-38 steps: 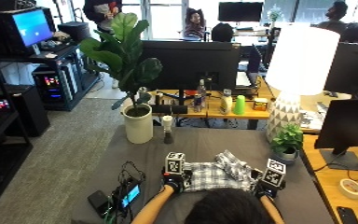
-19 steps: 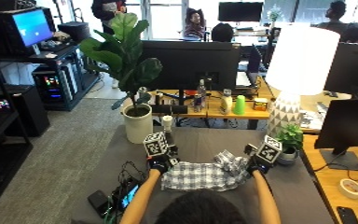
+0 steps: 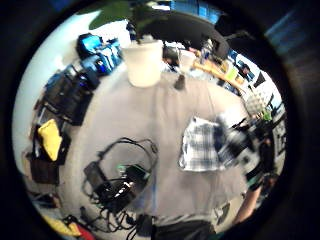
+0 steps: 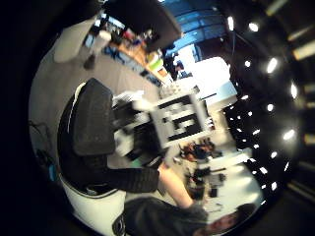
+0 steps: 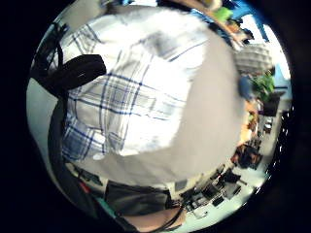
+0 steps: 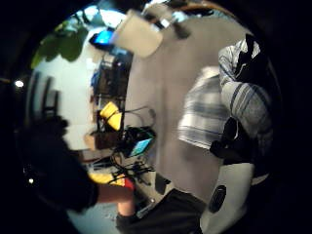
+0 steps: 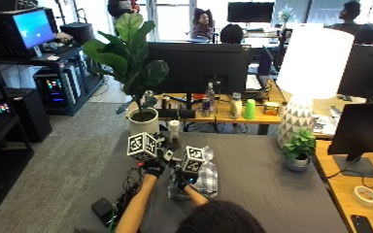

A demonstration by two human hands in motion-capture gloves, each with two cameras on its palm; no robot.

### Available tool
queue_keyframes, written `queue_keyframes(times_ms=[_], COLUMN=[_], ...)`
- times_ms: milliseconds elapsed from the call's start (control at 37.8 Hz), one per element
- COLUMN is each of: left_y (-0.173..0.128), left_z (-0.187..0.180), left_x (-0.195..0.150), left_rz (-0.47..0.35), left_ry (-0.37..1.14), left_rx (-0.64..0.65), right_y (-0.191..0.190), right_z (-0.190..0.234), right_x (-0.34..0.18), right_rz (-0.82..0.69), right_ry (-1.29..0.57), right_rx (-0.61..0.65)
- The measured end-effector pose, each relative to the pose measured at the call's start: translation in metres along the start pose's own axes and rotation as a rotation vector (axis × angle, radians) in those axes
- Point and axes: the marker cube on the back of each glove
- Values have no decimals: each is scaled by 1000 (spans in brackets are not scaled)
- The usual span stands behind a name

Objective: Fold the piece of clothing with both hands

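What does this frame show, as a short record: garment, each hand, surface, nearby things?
garment: plaid shirt, bunched narrow on the table
left hand: raised beside the shirt, holds none of it
right hand: over the shirt, grips a fold
surface: grey table
nearby: white plant pot at far edge; cables and devices by the left forearm

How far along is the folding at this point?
Partly done: the shirt lies on the table as a narrow bundle, apparently doubled over. In hand: the right hand holds a fold of it; the left hand is off the cloth. Left: further folds, flattening.
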Motion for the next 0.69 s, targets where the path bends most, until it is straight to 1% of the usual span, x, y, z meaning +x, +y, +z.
queue_keyframes(times_ms=[53,106,185,265,318,370,423,529,635,688], left_y=[3,7,8,8,8,7,7,4,4,7], left_z=[-4,-7,-8,-8,-7,-4,-2,2,8,10], left_x=[-3,-6,-11,-14,-14,-13,-11,-6,3,8], left_rz=[-1,-2,1,1,0,1,0,-8,-5,1], left_ry=[2,13,21,5,-10,-24,-38,-63,-67,-70], left_rx=[-11,-24,5,63,84,79,61,25,-20,-35], right_y=[0,0,3,7,9,9,6,-17,3,-6], right_z=[35,57,68,63,51,32,9,-23,-79,-91], right_x=[-11,-17,-16,-11,-2,9,23,68,99,131], right_rz=[-21,-51,-86,-157,-161,-151,-148,-143,-139,-97], right_ry=[-74,-143,-224,-298,-322,-331,-314,-222,-140,-38], right_rx=[-15,8,13,-57,-109,-106,-49,73,126,155])
